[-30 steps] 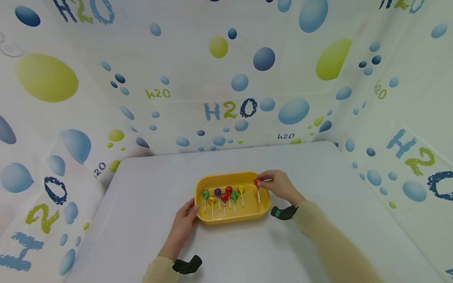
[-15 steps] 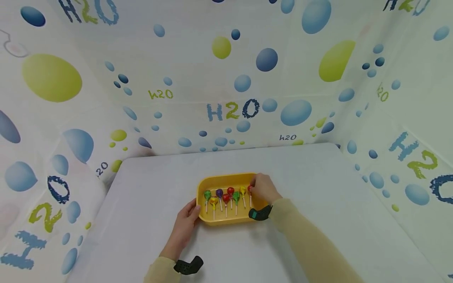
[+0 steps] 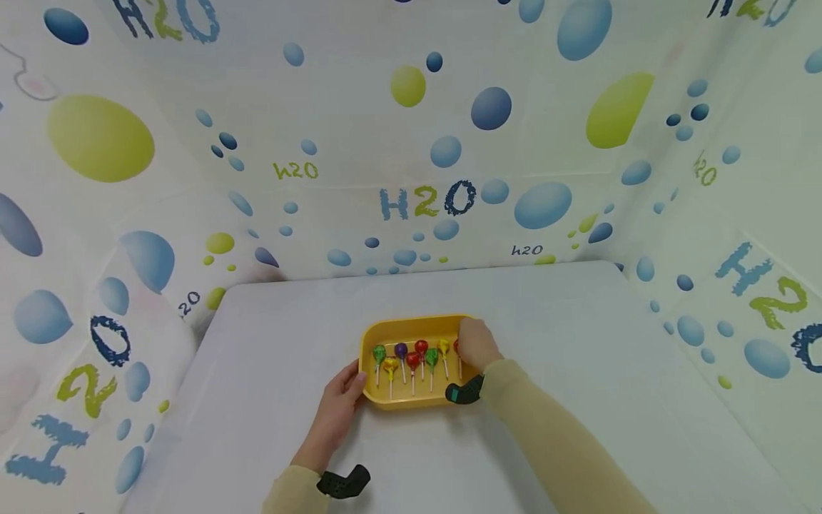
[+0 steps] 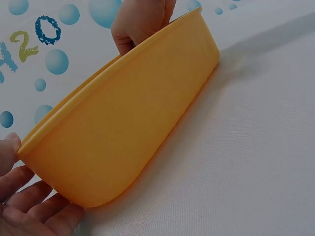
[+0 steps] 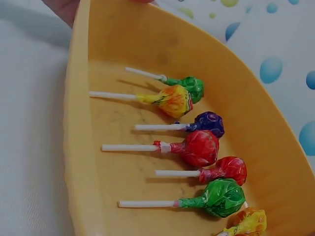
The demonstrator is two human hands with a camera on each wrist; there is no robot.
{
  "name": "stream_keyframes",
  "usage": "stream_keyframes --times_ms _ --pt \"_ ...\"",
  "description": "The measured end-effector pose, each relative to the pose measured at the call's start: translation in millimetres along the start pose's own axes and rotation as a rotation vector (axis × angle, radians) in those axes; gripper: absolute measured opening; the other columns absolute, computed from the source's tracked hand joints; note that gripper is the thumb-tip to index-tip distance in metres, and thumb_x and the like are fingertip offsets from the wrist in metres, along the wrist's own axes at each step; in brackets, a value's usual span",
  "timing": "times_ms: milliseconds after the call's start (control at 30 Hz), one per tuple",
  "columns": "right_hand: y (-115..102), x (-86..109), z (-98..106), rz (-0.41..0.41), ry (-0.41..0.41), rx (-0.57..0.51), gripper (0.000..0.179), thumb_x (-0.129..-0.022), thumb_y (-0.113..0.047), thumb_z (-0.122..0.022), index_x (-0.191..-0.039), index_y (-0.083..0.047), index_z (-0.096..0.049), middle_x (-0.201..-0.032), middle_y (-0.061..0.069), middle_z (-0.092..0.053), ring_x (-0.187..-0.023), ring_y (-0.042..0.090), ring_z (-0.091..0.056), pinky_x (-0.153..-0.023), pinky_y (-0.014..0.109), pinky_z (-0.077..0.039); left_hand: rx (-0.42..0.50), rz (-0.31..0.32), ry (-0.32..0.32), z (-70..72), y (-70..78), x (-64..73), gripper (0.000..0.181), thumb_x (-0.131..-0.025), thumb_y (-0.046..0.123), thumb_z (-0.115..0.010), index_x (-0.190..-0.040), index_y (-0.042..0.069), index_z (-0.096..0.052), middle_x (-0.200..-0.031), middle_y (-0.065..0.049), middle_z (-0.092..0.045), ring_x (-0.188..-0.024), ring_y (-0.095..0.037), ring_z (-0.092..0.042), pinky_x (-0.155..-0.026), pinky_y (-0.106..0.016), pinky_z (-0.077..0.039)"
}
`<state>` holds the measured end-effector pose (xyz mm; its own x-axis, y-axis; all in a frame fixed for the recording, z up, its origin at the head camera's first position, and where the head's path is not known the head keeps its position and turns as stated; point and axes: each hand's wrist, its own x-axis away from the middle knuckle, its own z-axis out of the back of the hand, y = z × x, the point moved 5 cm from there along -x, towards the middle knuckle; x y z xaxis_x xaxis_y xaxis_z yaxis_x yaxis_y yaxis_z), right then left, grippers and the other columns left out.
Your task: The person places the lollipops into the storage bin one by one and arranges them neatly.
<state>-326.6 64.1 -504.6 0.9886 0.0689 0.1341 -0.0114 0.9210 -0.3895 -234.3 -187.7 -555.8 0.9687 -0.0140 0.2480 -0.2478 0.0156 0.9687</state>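
Note:
A yellow plastic tray [image 3: 398,330] lies on the table with several wrapped lollipops inside: green, yellow, purple [image 5: 209,124] and red, sticks toward the near side. My left hand [image 3: 340,396] holds the tray's left end, thumb at the rim and fingers against the outer wall [image 4: 108,132]. Inside the right end, my right hand [image 3: 478,344] has its fingers down around a red lollipop [image 3: 457,346], right of the yellow lollipop [image 3: 443,346]. Most of that candy head is hidden by the hand, and the right wrist view does not show these fingers.
The white tabletop [image 3: 289,321] surrounds the tray. Behind and beside it hangs a white sheet [image 3: 359,107] with blue and green drops and "H2O" lettering. Each wrist carries a black strap-mounted device [image 3: 343,482].
My right hand has moved left and down into the tray with the red lollipop, bringing it closer to the others. My left hand stays on the tray's left end.

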Motion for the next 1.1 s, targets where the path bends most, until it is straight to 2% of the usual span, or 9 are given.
stream_keyframes --times_ms 133,300,533,800,1000,1100 --pt "-0.5 -0.1 -0.7 0.000 -0.002 -0.001 0.011 -0.098 0.003 -0.056 -0.094 0.003 -0.066 -0.079 0.010 -0.063 -0.070 0.021 -0.055 -0.067 0.028 -0.052 0.002 0.002 -0.004 0.2 0.0 0.1 0.055 -0.111 0.022 -0.045 -0.160 0.001 -0.030 -0.160 -0.024 -0.040 -0.144 -0.038 -0.047 -0.113 -0.043 -0.045" --pt "-0.5 -1.7 -4.8 -0.014 -0.015 -0.004 0.007 -0.098 0.002 -0.059 -0.101 0.003 -0.066 -0.086 0.011 -0.066 -0.074 0.021 -0.057 -0.077 0.032 -0.058 0.000 0.000 -0.005 1.5 -0.2 0.5 0.055 -0.111 0.022 -0.044 -0.160 0.001 -0.029 -0.160 -0.024 -0.040 -0.144 -0.038 -0.046 -0.114 -0.044 -0.044" --pt "-3.3 -3.1 -6.7 0.006 -0.007 0.015 0.007 -0.098 0.001 -0.060 -0.101 0.003 -0.066 -0.088 0.011 -0.067 -0.076 0.021 -0.058 -0.076 0.032 -0.059 0.002 -0.005 -0.003 3.0 -0.2 0.8 0.055 -0.111 0.021 -0.044 -0.160 0.000 -0.028 -0.161 -0.025 -0.039 -0.146 -0.038 -0.045 -0.114 -0.045 -0.042" --pt "-3.8 -1.4 -7.6 0.005 -0.019 0.010 0.011 -0.097 -0.001 -0.064 -0.107 0.003 -0.068 -0.098 0.013 -0.070 -0.083 0.022 -0.062 -0.089 0.038 -0.061 -0.010 0.001 0.006 3.3 -2.0 0.8 0.055 -0.111 0.022 -0.044 -0.160 0.001 -0.028 -0.160 -0.025 -0.039 -0.145 -0.038 -0.045 -0.114 -0.046 -0.043" --pt "-2.9 1.9 -6.2 0.029 -0.023 0.014 0.011 -0.095 -0.001 -0.066 -0.106 0.003 -0.066 -0.096 0.014 -0.069 -0.082 0.022 -0.061 -0.084 0.036 -0.060 -0.010 -0.004 0.001 1.8 -1.9 2.1 0.055 -0.111 0.021 -0.044 -0.160 0.000 -0.028 -0.160 -0.025 -0.040 -0.144 -0.039 -0.047 -0.114 -0.045 -0.045" --pt "-3.4 6.1 -1.2 0.049 -0.025 -0.026 0.019 -0.096 -0.004 -0.066 -0.114 0.003 -0.066 -0.105 0.015 -0.070 -0.090 0.023 -0.063 -0.088 0.038 -0.059 -0.012 -0.005 -0.001 1.7 -1.9 2.2 0.055 -0.111 0.022 -0.043 -0.160 0.000 -0.028 -0.160 -0.026 -0.040 -0.144 -0.039 -0.046 -0.114 -0.045 -0.044"
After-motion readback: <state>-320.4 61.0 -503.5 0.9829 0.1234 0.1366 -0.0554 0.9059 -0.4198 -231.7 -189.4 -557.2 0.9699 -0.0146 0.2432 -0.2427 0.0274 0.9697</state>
